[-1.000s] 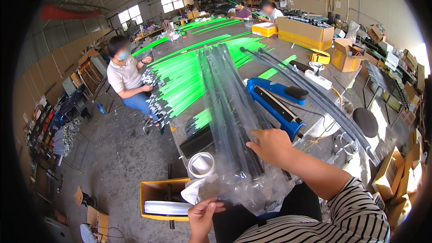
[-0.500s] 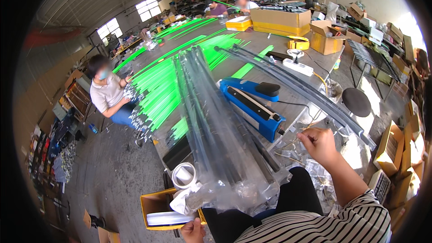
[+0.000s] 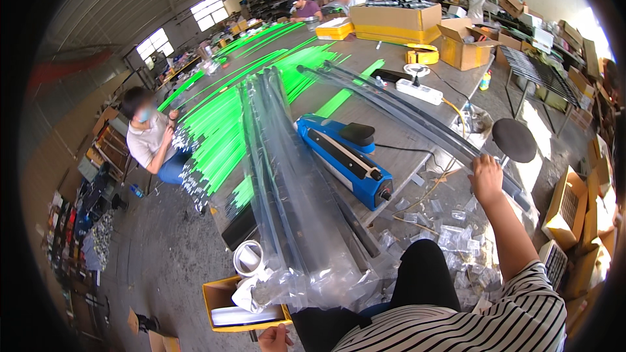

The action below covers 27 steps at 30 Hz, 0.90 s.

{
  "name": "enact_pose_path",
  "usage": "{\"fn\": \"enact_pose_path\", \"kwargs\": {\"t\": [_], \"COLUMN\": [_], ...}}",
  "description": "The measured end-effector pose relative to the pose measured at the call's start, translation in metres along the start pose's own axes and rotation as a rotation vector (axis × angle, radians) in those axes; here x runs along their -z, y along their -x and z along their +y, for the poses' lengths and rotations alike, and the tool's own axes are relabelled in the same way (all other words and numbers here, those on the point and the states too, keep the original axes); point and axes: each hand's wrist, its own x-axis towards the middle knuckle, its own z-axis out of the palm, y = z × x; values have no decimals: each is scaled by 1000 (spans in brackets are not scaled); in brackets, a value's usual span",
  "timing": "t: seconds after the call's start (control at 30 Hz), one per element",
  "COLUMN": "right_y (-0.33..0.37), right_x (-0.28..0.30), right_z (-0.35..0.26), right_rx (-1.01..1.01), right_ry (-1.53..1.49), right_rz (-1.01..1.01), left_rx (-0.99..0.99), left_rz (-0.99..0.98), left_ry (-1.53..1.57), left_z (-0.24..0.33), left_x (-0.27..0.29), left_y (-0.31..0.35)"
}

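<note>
My right hand (image 3: 487, 181) reaches to the right edge of the table, its fingers curled over a long plastic-wrapped bundle of dark tubes (image 3: 417, 120). Low by my lap, my left hand (image 3: 275, 339) is closed beside a yellow-edged box (image 3: 207, 294); what its fingers hold, if anything, is hidden. In front of me lie several dark tubes in clear plastic sleeves (image 3: 280, 176), their loose ends hanging toward my knees. A blue hand sealer (image 3: 345, 163) with a black arm stands between these sleeves and the bundle under my right hand.
Bright green strips (image 3: 222, 127) cover the table's left side, where a seated co-worker (image 3: 147, 133) handles some. A white power strip (image 3: 419, 92), a yellow tape roll (image 3: 422, 54) and cartons (image 3: 398, 23) sit farther back. Plastic scraps (image 3: 460, 241) and a round black stool (image 3: 514, 140) are at right.
My right hand has moved forward and right, from in front of the sealer onto the wrapped tube bundle. My left hand stays low by the box. The view has shifted slightly.
</note>
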Motion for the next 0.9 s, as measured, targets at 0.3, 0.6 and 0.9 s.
{"fn": "enact_pose_path", "kwargs": {"t": [0.3,0.6,0.9], "right_y": [-15,-11,0], "right_x": [-26,21,38], "right_z": [2,-9,-4], "right_rx": [20,87,-81], "right_ry": [117,-25,-623], "right_rz": [46,163,68], "left_rx": [42,162,130], "left_rz": [37,-27,-43], "left_ry": [52,230,221], "left_z": [11,18,4], "left_x": [-8,-5,-6], "left_y": [12,19,18]}}
